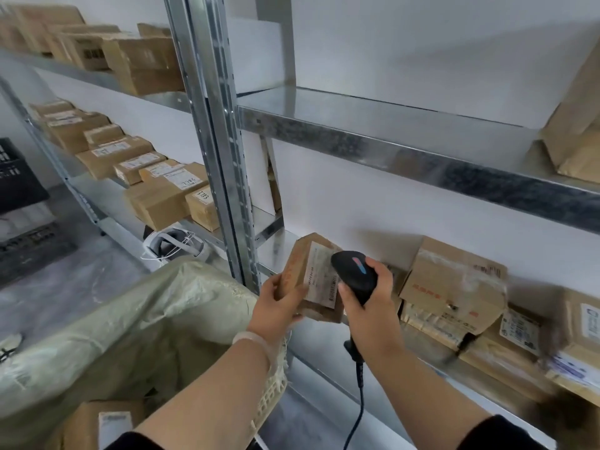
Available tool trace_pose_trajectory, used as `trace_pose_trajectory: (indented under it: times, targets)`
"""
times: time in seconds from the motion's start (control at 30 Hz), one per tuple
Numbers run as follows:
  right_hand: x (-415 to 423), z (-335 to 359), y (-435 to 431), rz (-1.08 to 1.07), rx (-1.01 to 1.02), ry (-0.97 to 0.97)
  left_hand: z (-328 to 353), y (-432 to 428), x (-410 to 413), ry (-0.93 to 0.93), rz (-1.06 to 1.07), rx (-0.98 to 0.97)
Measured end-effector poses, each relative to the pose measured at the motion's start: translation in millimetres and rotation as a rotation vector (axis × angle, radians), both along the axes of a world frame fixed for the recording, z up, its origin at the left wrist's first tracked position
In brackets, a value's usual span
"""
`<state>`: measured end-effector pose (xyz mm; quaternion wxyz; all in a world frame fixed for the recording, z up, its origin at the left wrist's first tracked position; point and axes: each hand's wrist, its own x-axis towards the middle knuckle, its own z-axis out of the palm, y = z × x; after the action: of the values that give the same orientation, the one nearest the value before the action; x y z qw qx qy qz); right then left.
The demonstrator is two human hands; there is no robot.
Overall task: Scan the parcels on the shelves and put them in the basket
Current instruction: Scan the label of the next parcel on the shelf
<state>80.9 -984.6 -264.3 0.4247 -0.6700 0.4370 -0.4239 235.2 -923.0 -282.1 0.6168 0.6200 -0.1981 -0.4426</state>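
1. Parcel (303, 287) first, from the head camera, my only view: a small brown carton held up in front of the lower shelf (324, 345), just right of the grey steel upright (220, 141). Its white label (319, 274) faces me.
2. The left hand (276, 308) grips the parcel by its left side, with the fingers curled round that side and the thumb across the near face. I see a pale bracelet (256, 341) on that wrist.
3. The right hand (373, 306) holds a black scanner (354, 274), fingers wrapped tight round its handle. The scanner's head sits over the right part of the label; I cannot tell whether it touches. Its cable (358, 414) hangs down beside the right forearm.
4. The basket (271, 394), a white lattice one, stands under the left forearm, lined with a pale woven sack (146, 319). One labelled carton (97, 423) lies inside.
5. More cartons (454, 280) are stacked on the lower shelf just right of the right hand; those furthest right are blurred.
6. The upper shelf (422, 151) carries a brown paper bag (574, 125) at its right end.
7. In the bay to the left, I see rows of labelled boxes (156, 190) on two levels, and a black crate (16, 180) beyond them.
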Motion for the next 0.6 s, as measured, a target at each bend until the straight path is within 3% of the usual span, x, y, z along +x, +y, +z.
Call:
trace_pose_trajectory:
  times: [0.1,0.23,0.37,0.6]
  targets:
    - [0,11,4,-0.043,0.014,0.001,1,9,4,0.132,-0.042,-0.032]
    - [5,20,13,-0.031,-0.036,-0.016,8,19,6,-0.086,-0.151,-0.001]
    - [7,25,22,0.005,-0.068,-0.01,18,24,12,-0.177,-0.179,0.008]
    - [4,32,31,0.072,-0.142,-0.013,19,26,21,-0.176,-0.062,-0.016]
